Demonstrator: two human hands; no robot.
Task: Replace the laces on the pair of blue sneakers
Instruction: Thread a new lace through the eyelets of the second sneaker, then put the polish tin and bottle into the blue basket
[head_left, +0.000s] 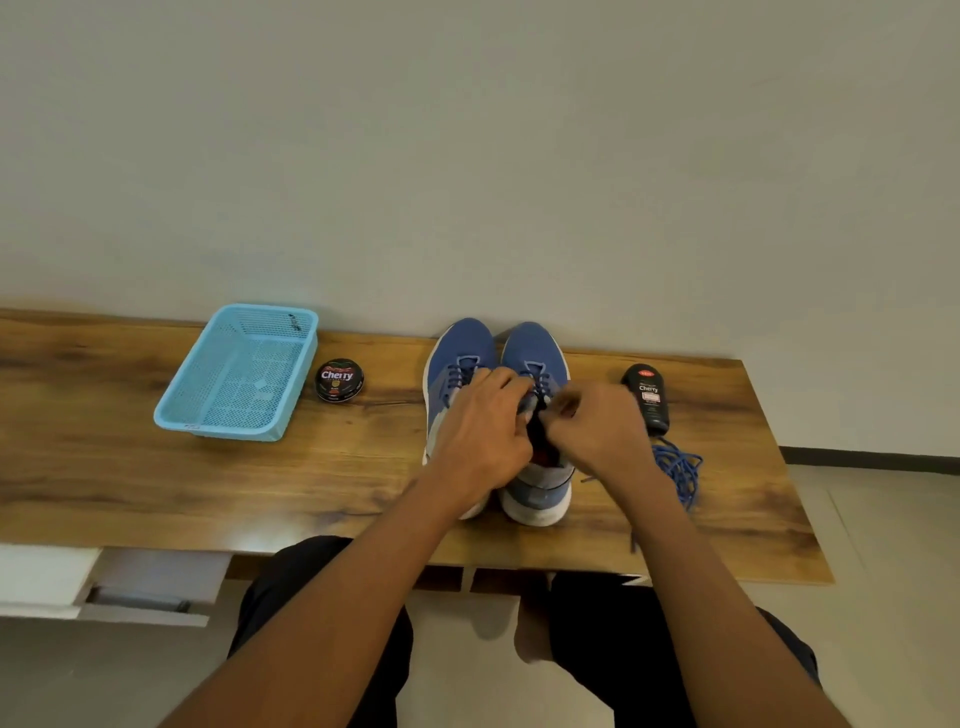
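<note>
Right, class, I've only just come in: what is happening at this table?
A person works with both hands on the right sneaker of a blue pair on a wooden table. The left hand and right hand are curled at its laces near the tongue. A loose blue lace lies to the right, and the left sneaker is laced.

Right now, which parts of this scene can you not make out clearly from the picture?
- Head view: the upper eyelets and tongue of the right sneaker are covered by the left hand and right hand.
- What the fingers hold is hidden; the right hand is motion-blurred.
- Small print on the polish tin and black bottle is too small to read.
- The blue lace pile is tangled; its ends cannot be traced.
</note>
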